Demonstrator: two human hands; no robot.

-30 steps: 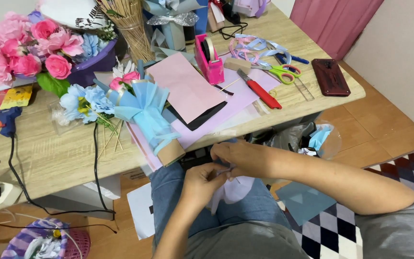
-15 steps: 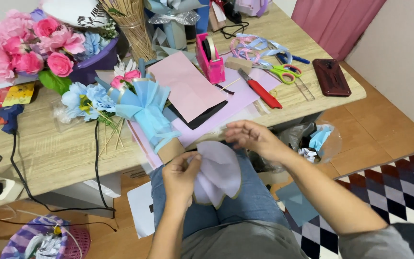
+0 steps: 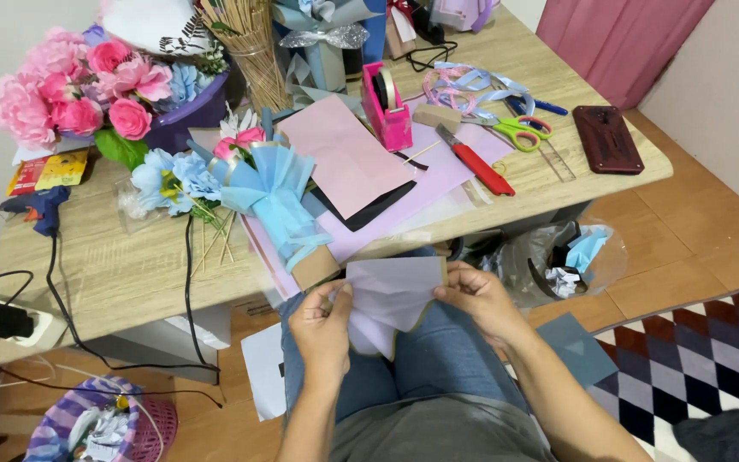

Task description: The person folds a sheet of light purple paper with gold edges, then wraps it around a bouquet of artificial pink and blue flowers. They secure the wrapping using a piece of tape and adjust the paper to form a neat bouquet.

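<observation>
A pale lilac sheet of wrapping paper (image 3: 393,295) is spread above my lap, just below the table's front edge. My left hand (image 3: 325,323) pinches its left edge and my right hand (image 3: 475,295) pinches its right edge, holding it stretched between them. On the wooden table (image 3: 113,265) just above lies a small bouquet wrapped in light blue paper (image 3: 268,195), resting on pink and lilac sheets (image 3: 348,158).
A pink tape dispenser (image 3: 387,107), red utility knife (image 3: 475,162), green scissors (image 3: 523,133), ribbons and a dark red phone (image 3: 607,139) lie on the right. Pink flowers (image 3: 70,90) and a blue glue gun (image 3: 38,207) are left. A clear bin bag (image 3: 562,257) stands by my right knee.
My hands have moved apart and unfolded the lilac paper, which was bunched between them a second ago. It now hangs flat and wider.
</observation>
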